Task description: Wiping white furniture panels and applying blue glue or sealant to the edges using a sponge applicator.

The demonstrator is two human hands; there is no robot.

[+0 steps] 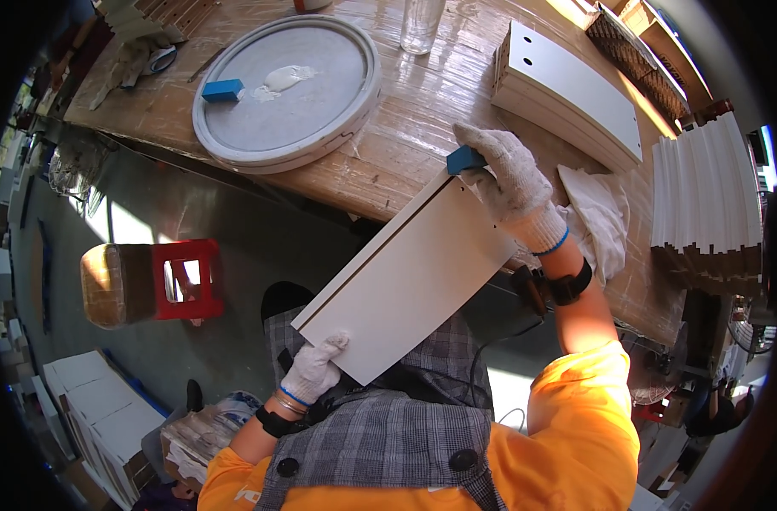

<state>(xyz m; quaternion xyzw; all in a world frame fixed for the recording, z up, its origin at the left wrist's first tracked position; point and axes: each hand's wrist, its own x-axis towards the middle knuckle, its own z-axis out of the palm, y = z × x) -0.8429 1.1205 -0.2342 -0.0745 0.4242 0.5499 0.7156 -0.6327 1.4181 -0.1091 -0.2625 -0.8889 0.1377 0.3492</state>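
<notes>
Our right hand [509,183], gloved in white knit, has its fingers [482,140] curled down around a small blue block [463,158], pressing it against the far end of a white panel [405,277]. Our left hand [314,368], also gloved, pinches the panel's near corner, fingers closed on its edge. The panel is held in the air between our lap and the counter [388,162], its far end about level with the counter's edge. Its long axis runs from lower left, near our body, up and right toward the counter, broad white face upward.

If the left grip slackens, we judge the near end could drop and twist the panel away from the block. Pressing too hard could make the block skid off the narrow edge. The block may carry paste from the round grey tray [286,89], though we cannot tell from here.
</notes>
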